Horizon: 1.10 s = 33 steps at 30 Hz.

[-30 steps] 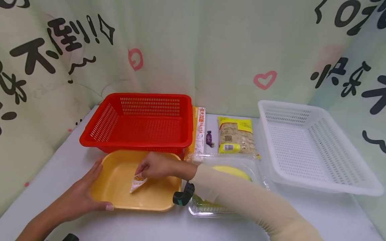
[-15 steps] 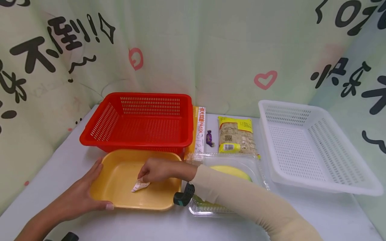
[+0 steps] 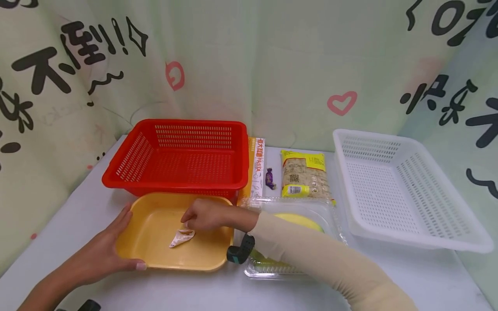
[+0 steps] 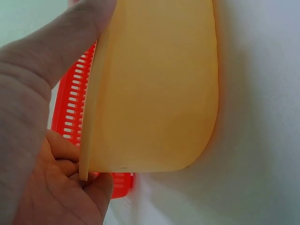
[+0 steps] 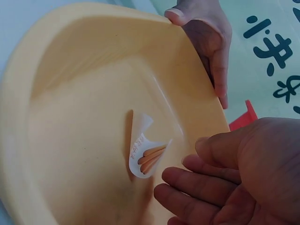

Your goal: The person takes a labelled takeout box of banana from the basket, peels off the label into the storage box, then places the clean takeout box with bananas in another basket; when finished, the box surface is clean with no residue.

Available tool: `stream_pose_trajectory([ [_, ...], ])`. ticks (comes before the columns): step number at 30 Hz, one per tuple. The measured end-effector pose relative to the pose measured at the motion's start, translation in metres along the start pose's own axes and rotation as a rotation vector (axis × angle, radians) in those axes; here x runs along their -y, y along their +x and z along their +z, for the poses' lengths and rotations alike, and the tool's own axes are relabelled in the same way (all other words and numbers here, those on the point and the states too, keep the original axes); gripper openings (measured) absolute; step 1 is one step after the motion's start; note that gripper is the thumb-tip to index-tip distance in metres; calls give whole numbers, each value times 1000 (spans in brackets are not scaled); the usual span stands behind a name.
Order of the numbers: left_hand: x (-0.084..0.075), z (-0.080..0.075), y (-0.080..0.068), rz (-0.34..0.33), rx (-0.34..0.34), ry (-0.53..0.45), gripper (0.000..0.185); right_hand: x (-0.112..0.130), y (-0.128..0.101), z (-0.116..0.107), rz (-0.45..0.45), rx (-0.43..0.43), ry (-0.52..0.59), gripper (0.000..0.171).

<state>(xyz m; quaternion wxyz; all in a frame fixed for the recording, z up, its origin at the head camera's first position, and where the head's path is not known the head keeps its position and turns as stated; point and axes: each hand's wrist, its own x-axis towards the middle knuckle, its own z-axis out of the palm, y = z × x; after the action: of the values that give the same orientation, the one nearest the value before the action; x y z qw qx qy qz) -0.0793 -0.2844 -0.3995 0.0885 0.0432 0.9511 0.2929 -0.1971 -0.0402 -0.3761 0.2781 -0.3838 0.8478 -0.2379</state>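
White table (image 3: 408,276): left hand (image 3: 102,252) (thumb over rim) on yellow tub (image 3: 155,216)

Packet (image 3: 181,237) now free of fingers (image 3: 188,221)
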Motion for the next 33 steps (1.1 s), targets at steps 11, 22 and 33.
stream_pose_trajectory([
  [11,1,0,2,11,9,29,140,-5,-15,-15,-81,-46,99,29],
  [22,-7,-4,1,43,-41,31,139,-4,-40,-29,-129,-66,211,28],
  [33,-49,5,9,108,-30,-70,129,-9,-78,-38,-156,-95,271,28],
])
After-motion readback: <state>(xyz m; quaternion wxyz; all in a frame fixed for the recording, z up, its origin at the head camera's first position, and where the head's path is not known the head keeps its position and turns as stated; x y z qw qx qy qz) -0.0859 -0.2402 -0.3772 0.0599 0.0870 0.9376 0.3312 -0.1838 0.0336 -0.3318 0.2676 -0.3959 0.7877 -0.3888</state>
